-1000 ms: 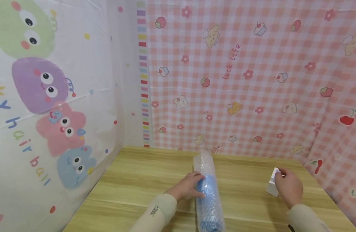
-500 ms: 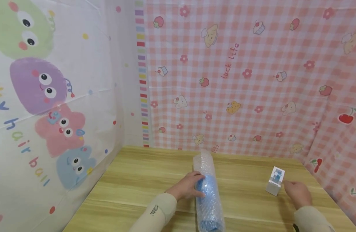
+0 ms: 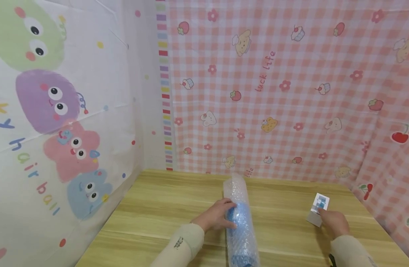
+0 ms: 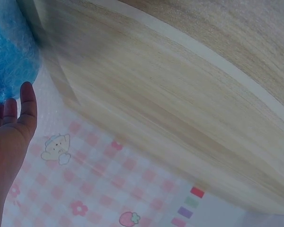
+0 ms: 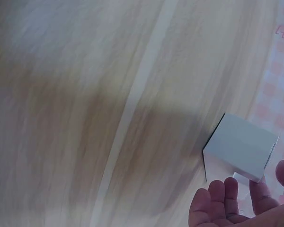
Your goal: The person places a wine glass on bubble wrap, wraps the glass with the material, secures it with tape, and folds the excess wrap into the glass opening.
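A long roll in bubble wrap (image 3: 239,185), blue through its near part, lies lengthwise on the table. My left hand (image 3: 216,215) rests against its left side, thumb and fingers spread apart. In the left wrist view the fingertips of that hand (image 4: 14,137) meet the roll's blue part (image 4: 12,56). Farther right stands a small white box (image 3: 314,218) with blue on its upper face; whether this is print or contents I cannot tell. My right hand (image 3: 336,222) touches the box's upper face with a forefinger. In the right wrist view, its thumb stays apart from the box (image 5: 239,144).
The wood-grain table (image 3: 171,200) carries both things. Behind it hangs a pink checked cloth (image 3: 284,107) with printed figures, which also covers the right side. A white cloth (image 3: 107,81) with cartoon figures hangs at the left.
My right hand first covers the box's top, draws off to the right and uncovers its blue face, then returns to touch it. The left hand and the roll stay put.
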{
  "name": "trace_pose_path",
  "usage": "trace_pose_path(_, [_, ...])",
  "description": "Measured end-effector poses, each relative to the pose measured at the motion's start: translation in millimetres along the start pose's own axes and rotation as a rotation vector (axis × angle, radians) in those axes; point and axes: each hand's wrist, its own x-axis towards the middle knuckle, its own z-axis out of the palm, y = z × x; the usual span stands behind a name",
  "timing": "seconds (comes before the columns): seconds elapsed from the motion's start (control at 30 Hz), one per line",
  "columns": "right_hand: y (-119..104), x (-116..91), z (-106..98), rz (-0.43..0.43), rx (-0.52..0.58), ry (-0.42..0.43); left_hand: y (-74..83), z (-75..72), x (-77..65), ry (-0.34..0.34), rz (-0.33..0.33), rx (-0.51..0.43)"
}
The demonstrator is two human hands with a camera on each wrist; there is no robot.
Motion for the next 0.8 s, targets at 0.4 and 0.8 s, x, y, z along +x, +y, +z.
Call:
trace_pose_path(0.4, [-5,-2,8,0.083,0.108,0.18,3.9,0.9,0.6,0.012,0.025,0.009])
trace_pose_path(0.8, [-12,-1,-4,0.132,0.19,0.225,8.4,0.7,1.3,0.01,0.029,0.019])
